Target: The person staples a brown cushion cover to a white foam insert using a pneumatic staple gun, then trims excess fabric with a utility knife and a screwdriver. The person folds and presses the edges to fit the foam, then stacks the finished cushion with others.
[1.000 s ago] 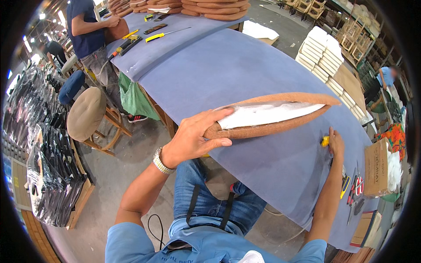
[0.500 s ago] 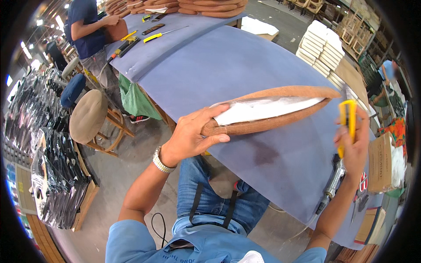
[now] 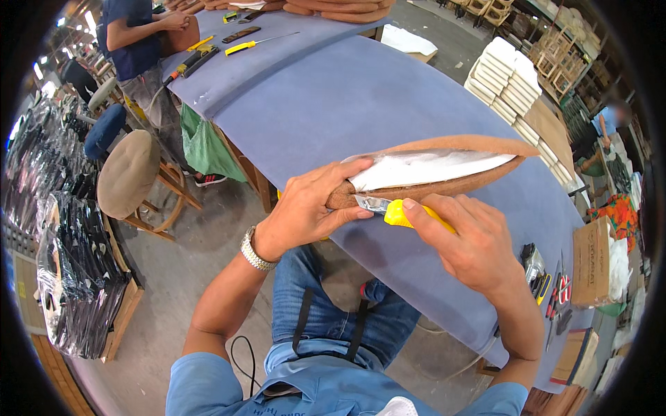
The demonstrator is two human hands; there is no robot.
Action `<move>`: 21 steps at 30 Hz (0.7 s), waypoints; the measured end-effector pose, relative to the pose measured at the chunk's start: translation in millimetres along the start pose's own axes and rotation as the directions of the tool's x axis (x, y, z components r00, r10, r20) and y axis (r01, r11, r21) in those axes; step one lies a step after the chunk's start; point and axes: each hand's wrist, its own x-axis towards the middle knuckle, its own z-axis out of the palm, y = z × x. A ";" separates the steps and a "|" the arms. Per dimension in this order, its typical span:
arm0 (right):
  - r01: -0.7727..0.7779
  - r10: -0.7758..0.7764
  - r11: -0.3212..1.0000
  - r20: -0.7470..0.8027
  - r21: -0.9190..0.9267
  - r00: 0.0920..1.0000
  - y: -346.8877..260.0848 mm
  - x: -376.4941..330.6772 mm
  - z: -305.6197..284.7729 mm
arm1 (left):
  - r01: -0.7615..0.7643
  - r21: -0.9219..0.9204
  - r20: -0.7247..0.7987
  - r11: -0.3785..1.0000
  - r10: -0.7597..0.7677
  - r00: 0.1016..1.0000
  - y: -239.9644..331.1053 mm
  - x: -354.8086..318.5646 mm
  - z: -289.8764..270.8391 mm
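Note:
My left hand (image 3: 305, 204) grips the near-left end of a brown upholstered pad (image 3: 444, 190), thumb on its near side and fingers on its upper side. The pad is tilted up on the table, and its white underside (image 3: 430, 172) shows between the brown edges. My right hand (image 3: 475, 239) is closed around a yellow utility knife (image 3: 398, 213). The knife's metal tip meets the brown edge of the pad, close to my left thumb. Whether the blade is into the fabric, I cannot tell.
On the blue-covered table (image 3: 312, 104) lie a yellow-handled screwdriver (image 3: 241, 47) and, at right, several hand tools (image 3: 555, 288). Brown pads (image 3: 340, 10) are stacked at the far edge. A co-worker (image 3: 135, 41) stands far left beside stools (image 3: 128, 173). A cardboard box (image 3: 592, 263) sits right.
My right hand has brought the utility knife leftward from the table's right side to the pad's near-left end. My left hand keeps its grip on the pad.

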 end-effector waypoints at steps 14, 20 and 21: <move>0.022 -0.023 0.999 0.035 0.041 0.999 1.9 5.0 3.4 | -0.040 0.039 0.001 0.998 0.040 0.999 -1.3 0.2 0.1; 0.017 -0.021 0.998 0.060 0.054 0.998 0.4 5.8 4.6 | -0.068 0.046 -0.020 0.997 0.069 0.997 -0.9 0.0 0.9; -0.005 -0.001 0.997 0.088 0.073 0.996 -1.8 6.5 2.4 | -0.065 0.054 -0.015 0.996 0.066 0.998 -0.9 -0.5 1.2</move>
